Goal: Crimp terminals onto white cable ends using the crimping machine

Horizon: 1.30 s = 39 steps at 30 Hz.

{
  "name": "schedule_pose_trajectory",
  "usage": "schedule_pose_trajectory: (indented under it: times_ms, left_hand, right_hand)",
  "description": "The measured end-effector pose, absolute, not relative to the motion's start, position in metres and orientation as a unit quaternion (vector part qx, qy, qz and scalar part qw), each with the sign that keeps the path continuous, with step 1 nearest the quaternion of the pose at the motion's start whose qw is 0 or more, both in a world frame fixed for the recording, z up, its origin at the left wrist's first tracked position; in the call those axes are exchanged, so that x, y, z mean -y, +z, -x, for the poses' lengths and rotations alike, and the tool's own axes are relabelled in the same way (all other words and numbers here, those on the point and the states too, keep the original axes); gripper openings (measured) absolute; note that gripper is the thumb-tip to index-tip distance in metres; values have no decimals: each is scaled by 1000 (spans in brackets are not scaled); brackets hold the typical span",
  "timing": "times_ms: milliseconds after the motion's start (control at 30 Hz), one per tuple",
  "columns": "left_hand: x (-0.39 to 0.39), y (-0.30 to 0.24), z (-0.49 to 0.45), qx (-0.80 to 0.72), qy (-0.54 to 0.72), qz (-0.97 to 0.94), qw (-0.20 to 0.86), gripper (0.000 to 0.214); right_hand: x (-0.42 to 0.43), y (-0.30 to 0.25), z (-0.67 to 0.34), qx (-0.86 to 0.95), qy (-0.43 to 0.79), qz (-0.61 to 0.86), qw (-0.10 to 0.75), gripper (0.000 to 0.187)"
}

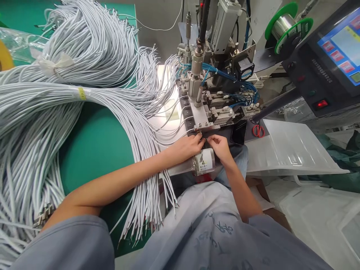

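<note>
Both hands meet at the front edge of a bench machine (pixel 199 116) with metal cylinders and blue air tubes. My left hand (pixel 192 145) is closed, its fingertips pinched near a small metal part at the machine's edge. Just beside it, my right hand (pixel 219 147) pinches thumb and finger together, the tips almost touching the left ones. Whatever lies between the fingers is too small and hidden to name. White cables (pixel 168 129) run from the left into the machine, close to my left hand. Directly below the hands is a silvery cylinder with a white label (pixel 205 162).
Large bundles of white cables (pixel 92 48) cover the green table (pixel 95 138), some hanging over my left forearm. To the right are a black phone (pixel 239 132), red-handled scissors (pixel 258 131), a translucent plastic tray (pixel 292 150), a solder wire spool (pixel 287 28) and a control screen (pixel 344 45).
</note>
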<state>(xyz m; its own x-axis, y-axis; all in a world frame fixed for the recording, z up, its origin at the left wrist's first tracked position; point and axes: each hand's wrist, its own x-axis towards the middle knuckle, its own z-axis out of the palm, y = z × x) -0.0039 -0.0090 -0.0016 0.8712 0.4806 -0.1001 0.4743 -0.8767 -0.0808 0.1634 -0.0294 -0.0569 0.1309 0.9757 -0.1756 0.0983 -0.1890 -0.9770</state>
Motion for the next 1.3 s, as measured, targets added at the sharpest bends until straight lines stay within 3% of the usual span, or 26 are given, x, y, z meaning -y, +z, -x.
schedule_pose_trajectory:
  times_ms: [133,367,567,833,900,1000,1067,1167,1300]
  left_hand:
    - [9,-4,3,231,57,970,46,34]
    - [6,-6,4,240,38,970,26,34]
    - [12,7,9,301,42,953,-6,17]
    - [14,18,11,400,75,913,0,23]
    - [12,18,10,433,79,898,4,26]
    - [11,18,9,450,83,889,-9,28]
    - [11,17,9,452,77,888,-19,29]
    - [15,16,7,445,45,894,-22,30]
    - [30,17,2,341,-23,939,-49,24]
  right_hand:
    - [28,-57,-164,462,463,603,457,21]
    - [23,-62,-166,474,527,580,401,28]
    - [20,-68,-168,517,504,568,395,32]
    - [84,-35,-150,495,248,662,505,25]
    - [112,-29,-131,539,318,634,454,25]
    - [138,-34,-100,606,498,547,293,20]
    - [144,-42,-84,628,546,511,215,20]
    - [144,-46,-75,660,515,517,178,21]
    - [143,-33,-89,711,388,559,176,21]
